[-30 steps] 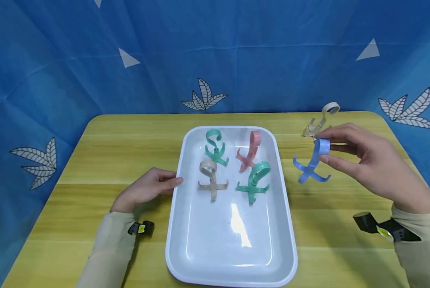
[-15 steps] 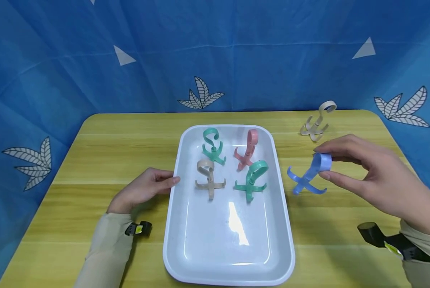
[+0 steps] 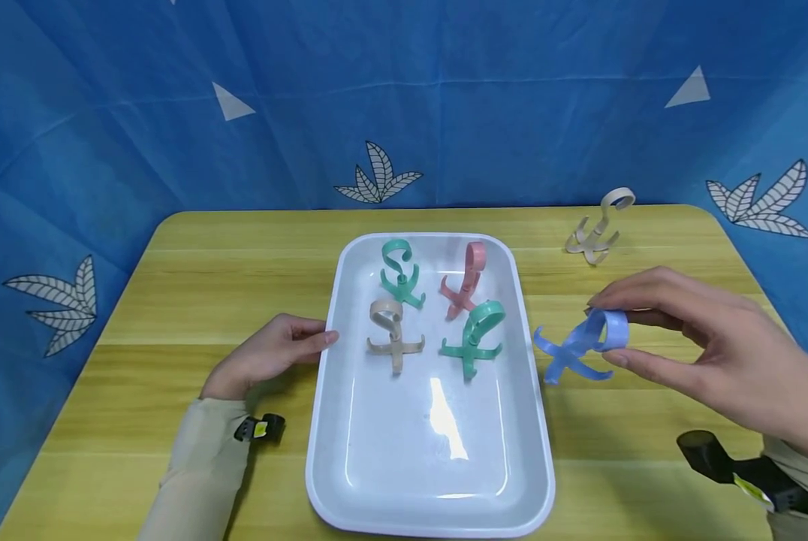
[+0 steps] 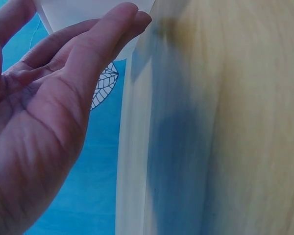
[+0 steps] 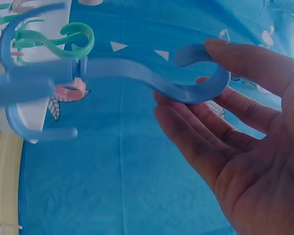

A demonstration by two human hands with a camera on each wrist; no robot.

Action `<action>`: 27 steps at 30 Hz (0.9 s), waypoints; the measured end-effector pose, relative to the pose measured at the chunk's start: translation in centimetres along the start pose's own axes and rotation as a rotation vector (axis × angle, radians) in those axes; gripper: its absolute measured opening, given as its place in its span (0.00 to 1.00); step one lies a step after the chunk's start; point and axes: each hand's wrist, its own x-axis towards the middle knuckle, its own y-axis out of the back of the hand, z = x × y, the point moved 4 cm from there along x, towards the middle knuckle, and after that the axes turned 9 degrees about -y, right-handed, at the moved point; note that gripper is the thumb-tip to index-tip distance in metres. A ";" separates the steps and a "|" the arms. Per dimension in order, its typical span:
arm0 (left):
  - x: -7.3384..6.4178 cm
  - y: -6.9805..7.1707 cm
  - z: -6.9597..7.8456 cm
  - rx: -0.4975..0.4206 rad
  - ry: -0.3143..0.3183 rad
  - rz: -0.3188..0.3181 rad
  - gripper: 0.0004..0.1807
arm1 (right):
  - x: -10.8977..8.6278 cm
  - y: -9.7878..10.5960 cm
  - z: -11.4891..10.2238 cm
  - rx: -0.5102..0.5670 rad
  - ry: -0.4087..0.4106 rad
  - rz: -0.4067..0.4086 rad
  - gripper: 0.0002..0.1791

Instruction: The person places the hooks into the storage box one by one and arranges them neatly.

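My right hand (image 3: 708,353) pinches the curled top of a blue plastic four-pronged hook (image 3: 573,349) between thumb and fingers. The hook is tilted, its prongs pointing left near the tray's right rim. In the right wrist view the blue hook's curved stem (image 5: 137,73) stretches left from the fingers. My left hand (image 3: 272,353) grips the left rim of a white tray (image 3: 431,481), thumb over the edge and fingers outside; the left wrist view shows those fingers (image 4: 83,54) against the tray's side. Inside the tray stand two green hooks (image 3: 471,342), a pink hook (image 3: 468,282) and a beige hook (image 3: 396,338).
Another beige hook (image 3: 592,244) stands on the wooden table (image 3: 242,255) at the far right, beyond my right hand. A blue patterned cloth (image 3: 444,135) hangs behind the table's back edge. The hooks occupy the tray's far half.
My right hand has drawn nearer to me with the blue hook, which tilts over more. The beige hook on the table is now uncovered. My left hand keeps its hold.
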 end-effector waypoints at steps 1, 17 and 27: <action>0.0 0.0 0.0 0.005 0.001 0.001 0.26 | 0.0 0.0 -0.1 0.000 -0.004 -0.005 0.38; -0.3 0.0 -0.2 0.044 0.015 0.015 0.27 | -0.3 -1.1 -1.9 0.145 0.073 -0.109 0.37; 0.0 0.0 0.0 0.033 0.001 0.003 0.26 | 0.1 -2.3 -3.8 0.149 0.226 -0.144 0.32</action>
